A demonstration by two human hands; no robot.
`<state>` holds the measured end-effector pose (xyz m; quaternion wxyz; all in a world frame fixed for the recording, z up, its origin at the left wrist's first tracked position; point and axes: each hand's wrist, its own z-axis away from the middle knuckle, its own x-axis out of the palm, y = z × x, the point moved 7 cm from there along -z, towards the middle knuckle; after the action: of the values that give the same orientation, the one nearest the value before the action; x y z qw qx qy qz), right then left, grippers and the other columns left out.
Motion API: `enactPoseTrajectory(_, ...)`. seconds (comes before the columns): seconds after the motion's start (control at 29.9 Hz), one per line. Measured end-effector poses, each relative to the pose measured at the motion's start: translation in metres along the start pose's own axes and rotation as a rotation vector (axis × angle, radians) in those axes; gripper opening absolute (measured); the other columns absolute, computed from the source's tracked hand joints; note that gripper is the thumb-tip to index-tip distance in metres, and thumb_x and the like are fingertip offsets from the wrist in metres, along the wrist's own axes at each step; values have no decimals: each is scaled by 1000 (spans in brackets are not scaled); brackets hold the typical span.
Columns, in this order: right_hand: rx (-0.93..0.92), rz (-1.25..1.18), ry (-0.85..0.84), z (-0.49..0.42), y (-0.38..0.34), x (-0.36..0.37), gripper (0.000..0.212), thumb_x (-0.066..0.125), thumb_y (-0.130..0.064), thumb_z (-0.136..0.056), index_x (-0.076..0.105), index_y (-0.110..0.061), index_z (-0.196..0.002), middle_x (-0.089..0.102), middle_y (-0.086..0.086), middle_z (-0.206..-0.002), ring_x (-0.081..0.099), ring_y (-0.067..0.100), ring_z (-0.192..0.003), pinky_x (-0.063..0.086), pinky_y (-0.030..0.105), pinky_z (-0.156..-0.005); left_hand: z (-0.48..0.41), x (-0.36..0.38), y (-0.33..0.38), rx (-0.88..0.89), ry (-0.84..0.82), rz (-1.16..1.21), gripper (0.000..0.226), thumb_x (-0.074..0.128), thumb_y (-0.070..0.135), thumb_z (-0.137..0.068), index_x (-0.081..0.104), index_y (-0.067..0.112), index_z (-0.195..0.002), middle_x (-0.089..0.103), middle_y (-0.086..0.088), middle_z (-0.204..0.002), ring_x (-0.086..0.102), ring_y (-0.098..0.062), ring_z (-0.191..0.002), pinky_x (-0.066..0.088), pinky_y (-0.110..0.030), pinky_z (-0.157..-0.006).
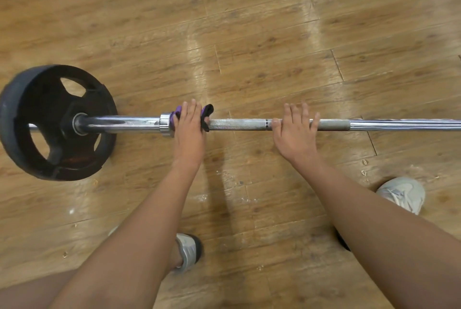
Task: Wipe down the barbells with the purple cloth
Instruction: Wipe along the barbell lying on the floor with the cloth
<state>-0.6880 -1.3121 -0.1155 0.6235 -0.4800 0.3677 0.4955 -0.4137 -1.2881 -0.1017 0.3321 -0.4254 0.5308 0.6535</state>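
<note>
While pressing the purple cloth (206, 110) onto the barbell (237, 124) beside the collar (165, 124) with flat left hand (189, 129), steadied the knurled shaft with straight-fingered right hand (294, 134). Probably needed firm, wrap-around pressure, sliding toward the right.

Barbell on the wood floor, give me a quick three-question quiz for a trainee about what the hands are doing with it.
1. True or false: the right hand holds the purple cloth.
2. Where on the barbell is the cloth? A) against the collar near the weight plate; B) at the far right end; C) lying on the floor.
3. Fill in: the right hand rests on the rough, ___ grip section.
Key: 1 false, the left hand presses it onto the bar; 2 A; 3 knurled.
</note>
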Motion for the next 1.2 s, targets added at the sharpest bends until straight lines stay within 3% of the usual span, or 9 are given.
enactPoseTrajectory(0.3, -6, -30, 46, 31, 4, 7, 65, 18, -48, -106, 24, -10, -159, 25, 8, -165, 5, 31, -155, -7, 56, -121, 66, 4, -9, -73, 43, 144, 48, 40, 23, -110, 34, 12, -156, 23, -1, -166, 9, -16, -155, 6, -45, -125)
enactPoseTrajectory(0.5, 3, -41, 47, 52, 7, 14, 63, 21, -46, -107, 22, -10, -159, 23, 8, -166, 4, 31, -155, -8, 56, -122, 68, 1, -8, -38, 10, 41, 49, 38, 25, -110, 33, 14, -157, 25, 0, -165, 12, -18, -155, -1, -39, -123)
enactPoseTrajectory(0.64, 2, -51, 70, 66, 8, 17, 70, 13, -51, -103, 25, -10, -158, 26, 8, -164, 7, 32, -155, -8, 56, -122, 72, 1, -3, 22, -14, -135, 52, 48, 21, -107, 33, 18, -157, 28, 3, -164, 18, -17, -154, 2, -46, -126)
enactPoseTrajectory(0.84, -3, -71, 108, 85, 9, 20, 71, 13, -52, -102, 29, -9, -157, 30, 10, -162, 10, 33, -154, -6, 57, -122, 93, -4, -11, 30, -32, -69, 53, 34, 38, -105, 38, 17, -154, 31, 3, -162, 22, -18, -153, 7, -46, -124)
enactPoseTrajectory(1.0, -1, -51, 109, 95, 12, 26, 67, 17, -49, -105, 28, -9, -157, 30, 11, -162, 11, 33, -154, -7, 57, -122, 109, 7, -14, -13, -4, 12, 54, 53, 14, -104, 37, 15, -155, 29, 2, -162, 12, -12, -152, 9, -47, -124)
enactPoseTrajectory(1.2, -5, -58, 109, 101, 14, 30, 68, 16, -50, -105, 24, -9, -158, 27, 11, -163, 8, 33, -154, -9, 56, -122, 114, -1, -18, 183, -77, -41, 57, 58, 6, -100, 37, 7, -153, 33, -6, -161, 16, -17, -150, 20, -51, -123)
